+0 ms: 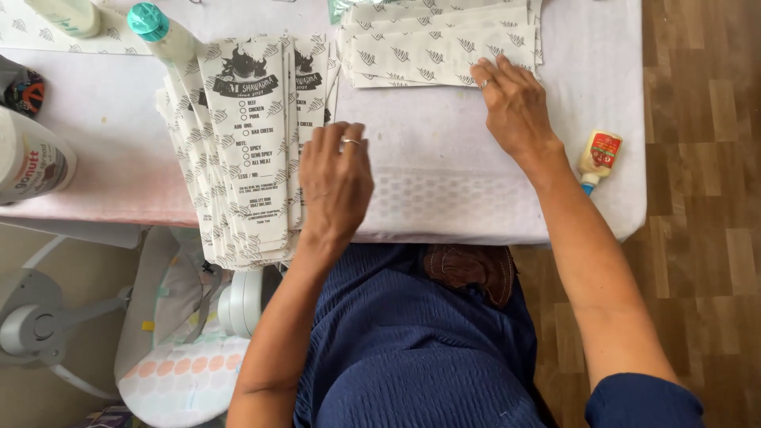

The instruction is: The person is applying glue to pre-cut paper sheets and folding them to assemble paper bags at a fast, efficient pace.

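Note:
A fanned stack of long printed paper bags (246,150) lies on the left of the white-covered table (444,174), its near end hanging over the edge. My left hand (337,178), a ring on one finger, rests palm down on the stack's right side, fingers slightly apart. A second pile of patterned paper sheets (440,47) lies at the far centre. My right hand (511,103), also ringed, lies flat with its fingertips on that pile's near right corner. Neither hand grips anything.
A small glue bottle (598,158) with a red label lies near the table's right edge. A teal-capped bottle (158,28) stands at the far left, a white labelled container (32,162) at the left edge. A baby bouncer seat (178,349) sits on the floor lower left.

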